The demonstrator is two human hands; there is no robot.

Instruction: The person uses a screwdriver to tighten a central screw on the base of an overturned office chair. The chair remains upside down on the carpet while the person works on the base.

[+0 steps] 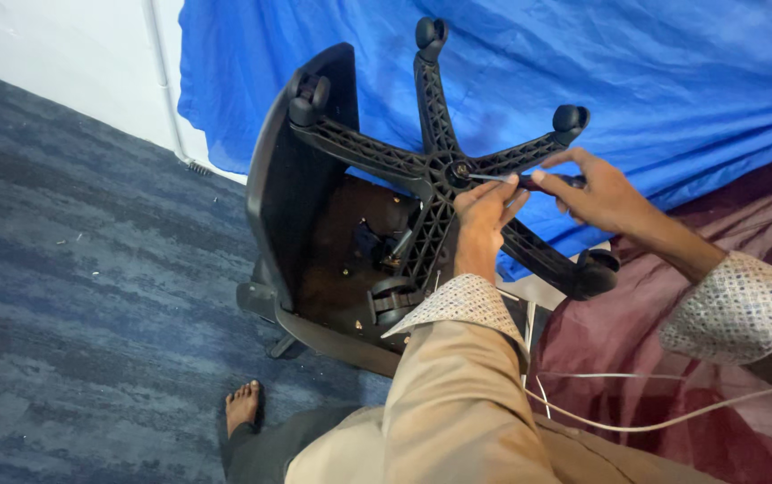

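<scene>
Right hand (603,193): fingertips pinch the dark handle of a slim tool (516,180), thumb on top, remaining fingers curled beneath. The tool's metal tip points left to the hub (454,170) of the chair base. Left hand (483,213): fingers bunched together, tips touching the tool's shaft just right of the hub; whether they grip it or only steady it, cannot tell.

Office chair (301,193) lies tipped on its side on the blue-grey carpet (72,296), five-arm black base (431,179) facing the camera, casters (571,117) at the arm ends. Brown underside of the seat shows behind the arms.

Blue sheet (673,81) hangs behind the chair; maroon cloth (673,305) lies to the right, with a pale cord (673,417) across it. Both sleeves tan with patterned cuffs. A bare foot (242,405) rests on the carpet at bottom.
</scene>
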